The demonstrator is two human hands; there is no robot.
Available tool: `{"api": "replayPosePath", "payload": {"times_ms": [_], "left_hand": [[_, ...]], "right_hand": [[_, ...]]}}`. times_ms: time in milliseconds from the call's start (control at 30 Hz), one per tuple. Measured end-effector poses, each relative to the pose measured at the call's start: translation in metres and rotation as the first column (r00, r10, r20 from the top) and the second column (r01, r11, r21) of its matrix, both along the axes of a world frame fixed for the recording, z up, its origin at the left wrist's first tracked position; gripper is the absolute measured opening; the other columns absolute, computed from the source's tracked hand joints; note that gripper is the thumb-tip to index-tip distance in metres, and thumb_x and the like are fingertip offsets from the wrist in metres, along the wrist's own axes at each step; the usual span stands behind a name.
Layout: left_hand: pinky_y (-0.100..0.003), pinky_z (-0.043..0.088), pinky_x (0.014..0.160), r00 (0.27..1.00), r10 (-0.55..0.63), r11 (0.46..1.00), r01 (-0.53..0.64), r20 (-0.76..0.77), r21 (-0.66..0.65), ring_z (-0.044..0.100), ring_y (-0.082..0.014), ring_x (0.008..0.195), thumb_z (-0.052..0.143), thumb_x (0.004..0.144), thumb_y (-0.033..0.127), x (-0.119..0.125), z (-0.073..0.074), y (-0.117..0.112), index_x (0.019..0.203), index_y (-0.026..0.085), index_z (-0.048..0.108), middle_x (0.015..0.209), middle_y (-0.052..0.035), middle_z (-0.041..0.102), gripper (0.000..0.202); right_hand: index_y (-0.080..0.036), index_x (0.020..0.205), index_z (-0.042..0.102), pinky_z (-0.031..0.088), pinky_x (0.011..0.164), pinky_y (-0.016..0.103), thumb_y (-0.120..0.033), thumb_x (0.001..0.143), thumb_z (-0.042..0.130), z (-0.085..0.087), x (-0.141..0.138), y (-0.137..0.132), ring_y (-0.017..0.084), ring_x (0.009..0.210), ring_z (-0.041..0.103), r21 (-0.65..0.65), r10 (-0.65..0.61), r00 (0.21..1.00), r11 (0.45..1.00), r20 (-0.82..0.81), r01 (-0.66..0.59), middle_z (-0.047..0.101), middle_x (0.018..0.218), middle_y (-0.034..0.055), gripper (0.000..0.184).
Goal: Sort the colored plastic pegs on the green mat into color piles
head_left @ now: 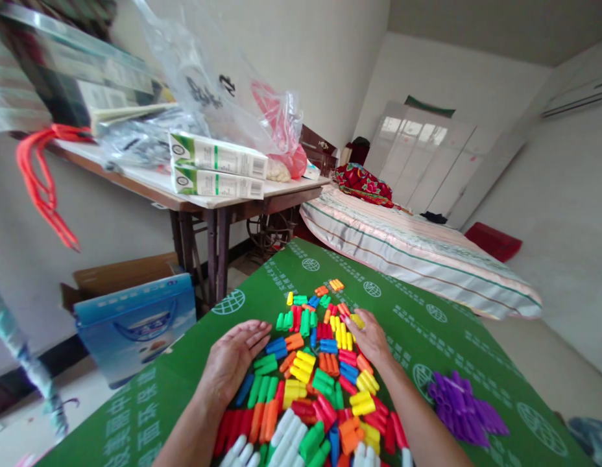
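A heap of small coloured plastic pieces (311, 383), red, yellow, green, blue, orange and white, lies on a green printed tabletop (427, 311). My left hand (235, 360) rests flat on the left side of the heap, fingers stretched out and together, palm partly up. My right hand (369, 337) lies on the right side of the heap, fingers curled down onto the pieces near a yellow one; whether it grips one is unclear. A separate pile of purple pieces (464, 402) sits to the right, apart from both hands.
A wooden table (223, 201) at the left carries long boxes (216, 155), plastic bags (223, 97) and a red cord (43, 181). A blue box (135, 324) and cardboard stand on the floor. A bed (408, 246) with striped bedding lies behind; white wardrobes (422, 162) beyond.
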State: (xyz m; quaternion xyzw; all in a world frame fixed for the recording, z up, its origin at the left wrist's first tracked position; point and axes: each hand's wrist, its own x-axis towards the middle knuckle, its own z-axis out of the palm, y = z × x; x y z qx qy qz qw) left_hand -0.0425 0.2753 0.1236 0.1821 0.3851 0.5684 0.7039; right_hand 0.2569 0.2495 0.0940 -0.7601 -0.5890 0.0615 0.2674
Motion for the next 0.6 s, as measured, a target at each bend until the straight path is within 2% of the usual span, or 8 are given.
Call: {"api": "replayPosePath", "payload": {"times_ms": [133,333,467,600], "left_hand": [[-0.029,0.058,0.072,1.0,-0.007,1.0,0.007,-0.012,0.007,0.07,-0.0208,0.082,0.051,0.076,0.001,0.001,0.001,0.001,0.071,0.009,0.065,0.081,-0.0121,0.071,0.016],[-0.03,0.058,0.076,1.0,-0.007,1.0,0.008,-0.028,0.018,0.07,-0.0204,0.084,0.052,0.075,0.002,0.001,0.001,0.003,0.072,0.011,0.065,0.081,-0.0115,0.071,0.016],[-0.03,0.058,0.076,0.999,-0.011,1.0,0.012,-0.046,0.021,0.07,-0.0204,0.084,0.051,0.074,0.001,0.002,0.003,0.004,0.072,0.011,0.064,0.081,-0.0112,0.071,0.016],[-0.029,0.058,0.074,0.998,-0.016,0.999,0.018,-0.06,0.03,0.07,-0.0195,0.082,0.05,0.075,0.002,0.004,0.005,0.005,0.071,0.011,0.063,0.08,-0.01,0.071,0.017]], "right_hand": [[-0.009,0.122,0.06,0.043,0.101,0.034,-0.05,0.087,0.037,-0.004,0.02,-0.039,0.024,0.115,0.058,0.039,-0.078,0.995,0.996,-0.069,0.081,0.061,0.124,0.0158,0.059],[-0.017,0.111,0.067,0.046,0.1,0.038,-0.056,0.082,0.045,-0.018,0.033,-0.126,0.026,0.113,0.06,0.08,-0.141,0.965,0.984,-0.22,0.162,0.066,0.119,0.0109,0.053],[-0.021,0.108,0.069,0.049,0.097,0.039,-0.057,0.08,0.052,-0.037,0.027,-0.18,0.028,0.113,0.06,0.104,-0.17,0.948,0.973,-0.269,0.204,0.067,0.119,0.0091,0.048],[-0.022,0.116,0.066,0.05,0.097,0.042,-0.055,0.081,0.055,-0.064,0.012,-0.21,0.03,0.119,0.056,0.19,-0.152,0.97,0.964,-0.189,0.188,0.062,0.126,0.0101,0.05]]}}
